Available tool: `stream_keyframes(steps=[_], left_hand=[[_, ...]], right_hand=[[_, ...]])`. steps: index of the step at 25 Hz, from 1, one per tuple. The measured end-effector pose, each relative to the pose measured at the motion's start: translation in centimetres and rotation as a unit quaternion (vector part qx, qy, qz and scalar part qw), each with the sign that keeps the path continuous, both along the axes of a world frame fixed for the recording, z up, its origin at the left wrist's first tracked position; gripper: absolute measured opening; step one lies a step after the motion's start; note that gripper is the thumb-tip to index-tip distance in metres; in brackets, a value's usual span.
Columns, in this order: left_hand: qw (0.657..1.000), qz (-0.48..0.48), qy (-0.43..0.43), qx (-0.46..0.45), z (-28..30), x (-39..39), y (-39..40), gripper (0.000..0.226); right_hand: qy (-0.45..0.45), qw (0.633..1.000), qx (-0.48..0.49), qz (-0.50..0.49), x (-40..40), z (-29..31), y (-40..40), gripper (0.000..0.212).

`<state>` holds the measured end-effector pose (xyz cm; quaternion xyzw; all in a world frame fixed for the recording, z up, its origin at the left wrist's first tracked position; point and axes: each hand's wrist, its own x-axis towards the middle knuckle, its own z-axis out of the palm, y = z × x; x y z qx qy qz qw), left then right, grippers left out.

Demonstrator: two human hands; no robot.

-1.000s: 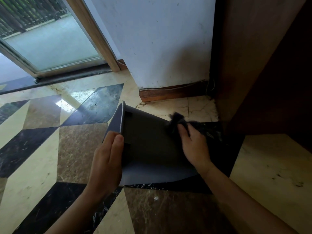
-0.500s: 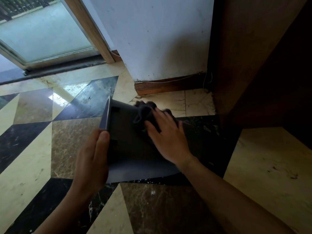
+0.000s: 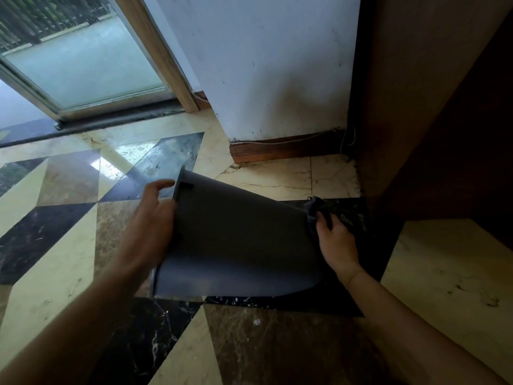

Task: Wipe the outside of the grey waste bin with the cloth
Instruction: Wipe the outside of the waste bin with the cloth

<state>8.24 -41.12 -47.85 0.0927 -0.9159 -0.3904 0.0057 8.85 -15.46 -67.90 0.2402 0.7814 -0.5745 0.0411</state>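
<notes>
The grey waste bin (image 3: 238, 240) lies tipped on its side on the marble floor, its rim to the left and its base to the right. My left hand (image 3: 151, 229) rests against the rim end, fingers spread, thumb lifted near the top edge. At the base end, my right hand (image 3: 337, 241) presses a dark cloth (image 3: 315, 208) against the bin's bottom edge. Most of the cloth is hidden under my fingers and behind the bin.
A white wall (image 3: 272, 65) with a wooden skirting board (image 3: 286, 150) stands just behind the bin. Dark wooden furniture (image 3: 433, 107) rises close on the right. A glass sliding door (image 3: 83, 65) with a wooden frame is at the back left. Patterned marble floor (image 3: 69, 218) spreads left.
My right hand slid the cloth from the bin's upper middle to its base end on the right. The left hand shifted from gripping the rim to resting looser against it.
</notes>
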Motion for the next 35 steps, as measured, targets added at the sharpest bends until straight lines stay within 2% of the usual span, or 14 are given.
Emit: stream_keyframes(steps=[5,7,9,10,12,15,17,19,23,29,32,35], left_hand=[[0.976,0.13,-0.175,0.005,1.1,-8.2,1.5,0.04],[0.974,0.139,-0.159,-0.084,0.4,-10.4,1.8,0.041],[0.962,0.126,-0.113,-0.214,-0.4,-10.9,2.0,0.027],[0.956,0.116,-0.091,-0.253,-0.7,-10.7,2.1,0.023],[0.956,0.091,-0.053,-0.272,-0.7,-10.0,2.0,0.031],[0.962,0.0,0.038,-0.27,-0.2,-7.8,1.5,0.046],[0.962,-0.064,0.109,-0.243,0.0,-5.3,1.0,0.045],[0.964,-0.107,0.137,-0.203,-0.3,-2.5,0.6,0.041],[0.977,-0.131,0.095,-0.14,-0.9,0.4,0.0,0.036],[0.997,-0.05,0.038,-0.055,-1.5,0.8,0.1,0.033],[0.998,-0.024,0.009,-0.055,-2.0,0.0,0.3,0.038],[0.995,-0.013,-0.009,-0.098,-2.3,-1.3,0.4,0.033]], right_hand=[[-0.002,0.999,0.012,-0.047,0.4,-0.3,-0.1,0.042],[-0.001,0.999,0.008,-0.05,0.7,-0.3,-0.4,0.038],[-0.005,0.998,-0.017,-0.058,1.0,-0.4,-0.8,0.03],[-0.008,0.997,-0.037,-0.068,1.2,-0.5,-1.0,0.026],[-0.019,0.991,-0.088,-0.096,1.5,-0.8,-1.1,0.022],[-0.037,0.983,-0.142,-0.109,1.7,-1.2,-1.0,0.031],[-0.041,0.982,-0.154,-0.104,1.6,-1.4,-1.0,0.042],[-0.044,0.981,-0.158,-0.107,1.8,-1.6,-1.1,0.047],[-0.069,0.983,-0.127,-0.113,2.7,-2.5,-1.4,0.051],[-0.079,0.988,-0.091,-0.095,3.7,-3.4,-1.9,0.05],[-0.102,0.988,-0.09,-0.079,4.2,-3.8,-2.3,0.051],[-0.114,0.988,-0.084,-0.052,4.5,-4.1,-2.1,0.051]])
